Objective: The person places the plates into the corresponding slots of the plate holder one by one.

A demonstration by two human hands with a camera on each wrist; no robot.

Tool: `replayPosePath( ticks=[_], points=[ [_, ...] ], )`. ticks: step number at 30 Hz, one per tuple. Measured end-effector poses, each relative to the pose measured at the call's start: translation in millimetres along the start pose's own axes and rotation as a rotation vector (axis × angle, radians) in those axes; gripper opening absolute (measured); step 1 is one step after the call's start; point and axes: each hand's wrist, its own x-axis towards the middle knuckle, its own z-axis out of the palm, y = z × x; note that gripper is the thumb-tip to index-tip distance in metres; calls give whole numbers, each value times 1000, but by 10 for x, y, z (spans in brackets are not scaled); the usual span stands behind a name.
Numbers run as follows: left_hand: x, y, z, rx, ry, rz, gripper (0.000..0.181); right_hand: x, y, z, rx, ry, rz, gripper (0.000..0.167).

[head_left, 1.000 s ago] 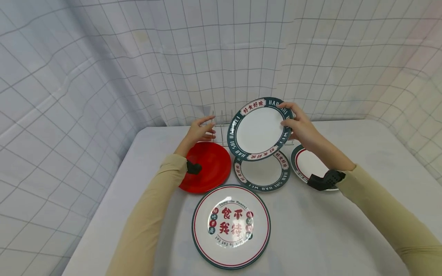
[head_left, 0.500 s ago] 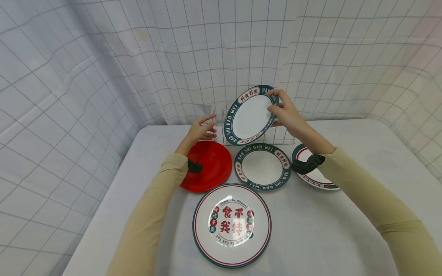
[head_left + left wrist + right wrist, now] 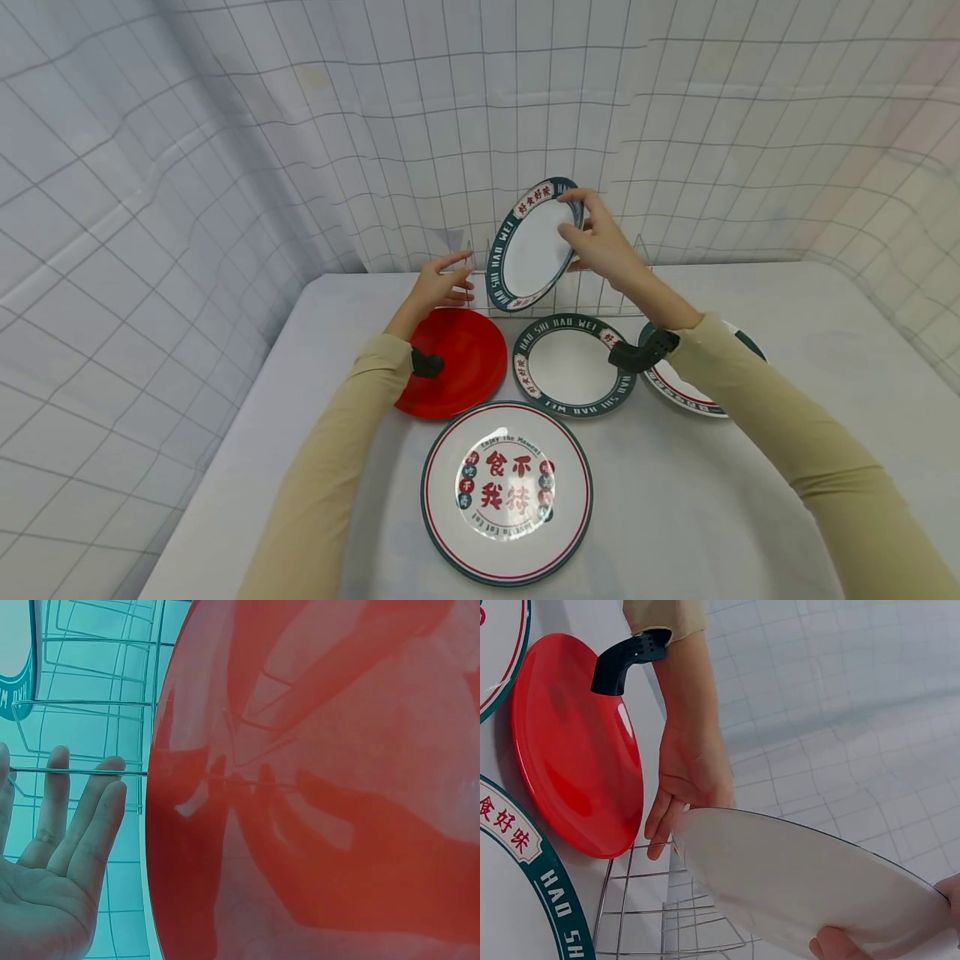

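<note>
Green-banded and white-centred, the lettered plate (image 3: 534, 242) is gripped at its right rim by the right hand (image 3: 600, 237), with a thumb on the front face and fingers behind, so the hold is a firm pinch. It is tilted steeply, up off the table (image 3: 675, 517), its lower edge over the wire rack (image 3: 660, 910); whether it touches the wires I cannot tell. The left hand (image 3: 441, 285) holds no plate: its fingers are loosely extended, slightly spread, against or just beside the prong at the rack's left end.

Further out, a red plate (image 3: 468, 362) lies partly beneath the left wrist, in front of the rack. Beside it is a second green-banded plate (image 3: 573, 367), and past that a red-lined plate (image 3: 678, 387), partly hidden by the right sleeve (image 3: 757, 408). Nearest the person is a larger plate with red characters (image 3: 506, 542).

The step in hand appears to be standing the held plate in the rack. The next move seems to call for turning it more edge-on, lining its lower rim up between two prongs and lowering it gently, while the left hand steadies the light frame.
</note>
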Motion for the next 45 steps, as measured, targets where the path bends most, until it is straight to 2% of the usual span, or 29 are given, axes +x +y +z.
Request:
replayPosePath(
  ticks=[6, 14, 18, 29, 35, 45],
  points=[
    [-7, -1, -4, 7, 10, -5, 46, 43, -128, 98, -60, -7, -1, 45],
    [-4, 1, 30, -26, 10, -1, 45, 116, -259, 237, -129, -39, 17, 41],
    [-6, -2, 30, -29, 5, 2, 46, 148, -284, 291, -185, -25, 6, 42],
    [13, 1, 15, -14, 5, 0, 46, 262, -319, 470, -284, 43, -71, 39],
    [21, -1, -1, -8, 11, 15, 46, 319, -323, 580, -329, 45, -110, 40],
    [48, -37, 5, -33, 12, 0, 45, 344, -194, 672, -323, 16, -70, 45]
  ],
)
